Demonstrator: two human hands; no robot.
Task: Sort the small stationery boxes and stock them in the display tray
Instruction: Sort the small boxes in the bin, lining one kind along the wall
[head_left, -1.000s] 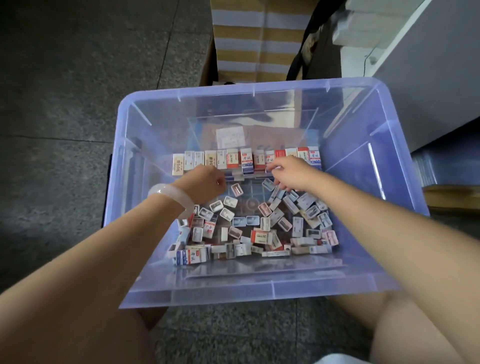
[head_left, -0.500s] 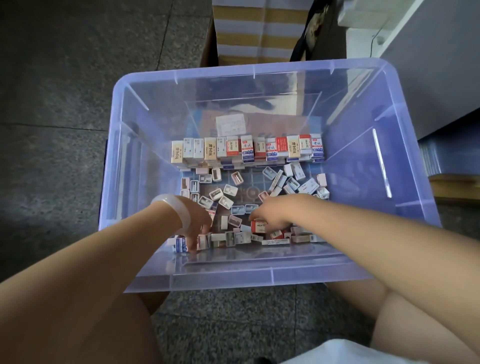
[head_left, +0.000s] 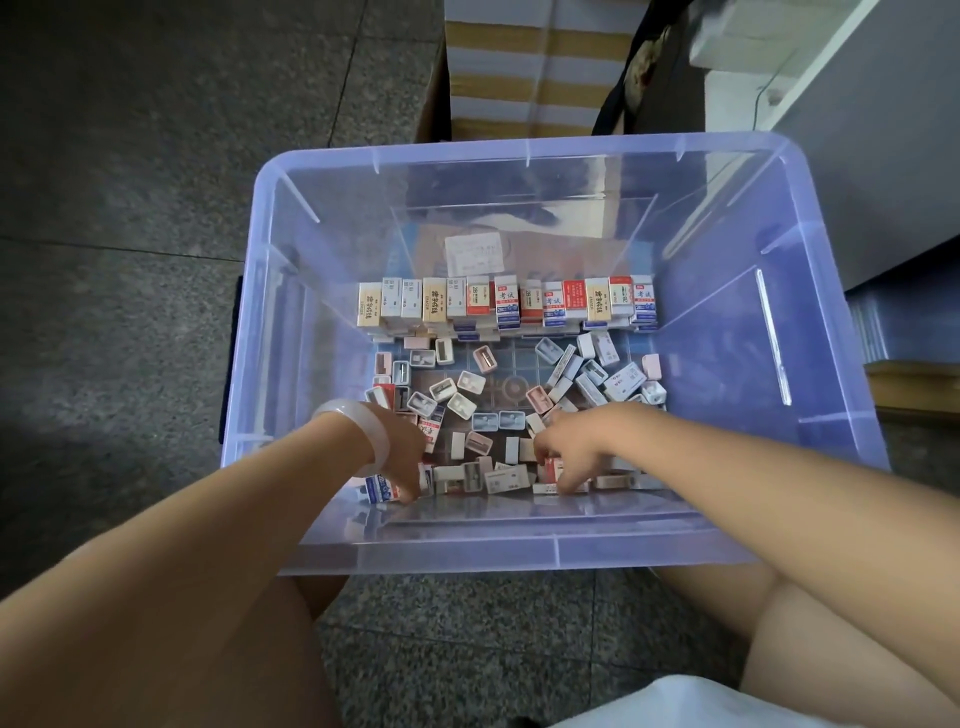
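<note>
A translucent blue bin (head_left: 270, 322) sits on the floor between my knees. Along its far wall stands a neat row of upright eraser boxes (head_left: 506, 306). Loose small boxes and sharpeners (head_left: 467, 395) lie scattered over the bottom. My left hand (head_left: 400, 457), with a white bangle on the wrist, reaches down to the near left corner, fingertips on a red, white and blue box (head_left: 382, 488); its grip is hidden. My right hand (head_left: 569, 449) is at the near middle, thumb and fingers pinching a red-and-white box (head_left: 553, 470).
Striped cardboard cartons (head_left: 524, 67) stand just behind the bin, with a black bag strap (head_left: 623, 78) hanging beside them. A grey cabinet (head_left: 872, 130) is at the right. The floor is dark speckled stone. A paper label (head_left: 474, 253) lies on the bin's bottom.
Both hands came back from the far row of upright boxes to the loose pile at the near wall. In the last half second they shifted only slightly.
</note>
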